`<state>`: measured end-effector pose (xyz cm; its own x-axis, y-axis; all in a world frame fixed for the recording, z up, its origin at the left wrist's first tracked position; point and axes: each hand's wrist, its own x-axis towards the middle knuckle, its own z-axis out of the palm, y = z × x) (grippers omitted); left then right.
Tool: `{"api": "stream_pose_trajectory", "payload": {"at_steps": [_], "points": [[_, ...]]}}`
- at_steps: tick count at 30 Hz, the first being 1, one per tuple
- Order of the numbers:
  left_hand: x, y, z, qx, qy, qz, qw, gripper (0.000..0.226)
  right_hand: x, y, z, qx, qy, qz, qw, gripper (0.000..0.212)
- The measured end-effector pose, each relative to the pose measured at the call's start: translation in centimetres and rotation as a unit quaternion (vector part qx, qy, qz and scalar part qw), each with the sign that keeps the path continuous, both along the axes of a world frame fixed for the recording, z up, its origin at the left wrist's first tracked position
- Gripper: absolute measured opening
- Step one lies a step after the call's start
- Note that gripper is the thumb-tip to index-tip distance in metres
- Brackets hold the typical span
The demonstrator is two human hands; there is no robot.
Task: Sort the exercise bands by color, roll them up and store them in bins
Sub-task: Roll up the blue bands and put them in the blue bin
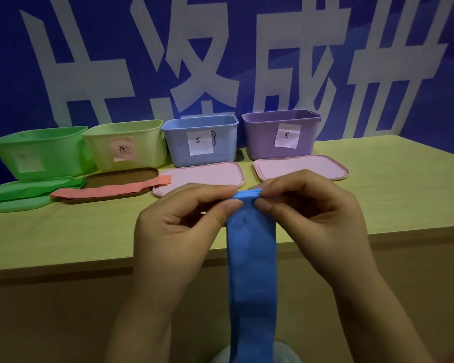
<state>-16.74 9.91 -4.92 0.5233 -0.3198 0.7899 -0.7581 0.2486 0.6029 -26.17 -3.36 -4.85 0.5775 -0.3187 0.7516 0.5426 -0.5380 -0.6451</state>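
Fingertips of the left hand [184,226] and right hand [307,213] pinch the folded top of the long blue stretchy exercise band [249,258], held before the pale blue plastic bin [199,140]. Rolling well probably needs even turns, edges aligned, tension steady.

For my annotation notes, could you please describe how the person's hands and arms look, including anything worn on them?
The left hand and right hand are bare: no gloves, and no rings, watch or bracelet visible. The fingernails are short and look unpainted. The wrists and forearms are bare down to the bottom edge of the frame, so no sleeves show. No markings are visible.
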Motion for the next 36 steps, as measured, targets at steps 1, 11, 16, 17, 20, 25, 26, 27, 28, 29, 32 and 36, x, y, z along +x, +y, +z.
{"api": "stream_pose_trajectory", "payload": {"at_steps": [1, 11, 16, 17, 20, 25, 26, 27, 28, 29, 32, 36], "points": [[-0.1, -0.1, -0.1, -0.001, 0.013, 0.005, 1.000, 0.029, 0.0, 0.1, -0.1, 0.013, -0.003, 0.002, 1.000, 0.014], [-0.5, -0.6, -0.5, -0.002, 0.028, -0.001, 1.000, 0.015, 0.0, 0.5, 0.1, 0.087, 0.030, -0.002, 0.996, 0.016], [0.0, -0.6, -0.7, -0.026, 0.040, 0.006, 0.999, 0.023, -0.2, 0.3, 0.4, 0.040, 0.026, -0.005, 0.999, 0.018], [-0.1, -0.6, -0.7, -0.028, 0.050, -0.002, 0.998, 0.022, -0.3, 0.1, 0.4, 0.044, 0.032, 0.003, 0.999, 0.025], [-0.1, -0.4, -0.2, -0.009, 0.117, -0.058, 0.991, 0.039, -0.3, -0.2, 0.5, 0.044, 0.035, 0.018, 0.998, 0.035], [0.7, 0.0, 0.1, 0.092, 0.111, -0.126, 0.981, 0.025, 0.1, -0.1, -0.1, 0.063, 0.021, 0.028, 0.997, 0.020], [0.6, 0.0, 0.1, 0.091, 0.111, -0.123, 0.982, 0.020, 0.1, -0.1, -0.1, 0.062, 0.025, 0.027, 0.997, 0.019], [0.5, 0.0, 0.1, 0.086, 0.109, -0.113, 0.984, 0.018, 0.1, 0.0, -0.1, 0.063, 0.033, 0.028, 0.997, 0.020], [0.5, 0.0, 0.1, 0.083, 0.097, -0.097, 0.987, 0.019, 0.0, -0.1, -0.1, 0.063, 0.046, 0.029, 0.997, 0.023], [0.6, 0.0, -0.1, 0.083, 0.075, -0.078, 0.991, 0.023, -0.1, -0.2, -0.1, 0.058, 0.063, 0.034, 0.996, 0.027], [0.9, 0.2, -0.3, 0.090, 0.016, -0.055, 0.994, 0.021, -0.3, -0.6, -0.2, 0.000, 0.121, 0.042, 0.992, 0.034], [1.1, 0.2, -0.5, 0.102, 0.000, -0.072, 0.992, 0.019, -0.2, -0.9, 0.1, -0.057, 0.126, 0.013, 0.990, 0.022]]}}
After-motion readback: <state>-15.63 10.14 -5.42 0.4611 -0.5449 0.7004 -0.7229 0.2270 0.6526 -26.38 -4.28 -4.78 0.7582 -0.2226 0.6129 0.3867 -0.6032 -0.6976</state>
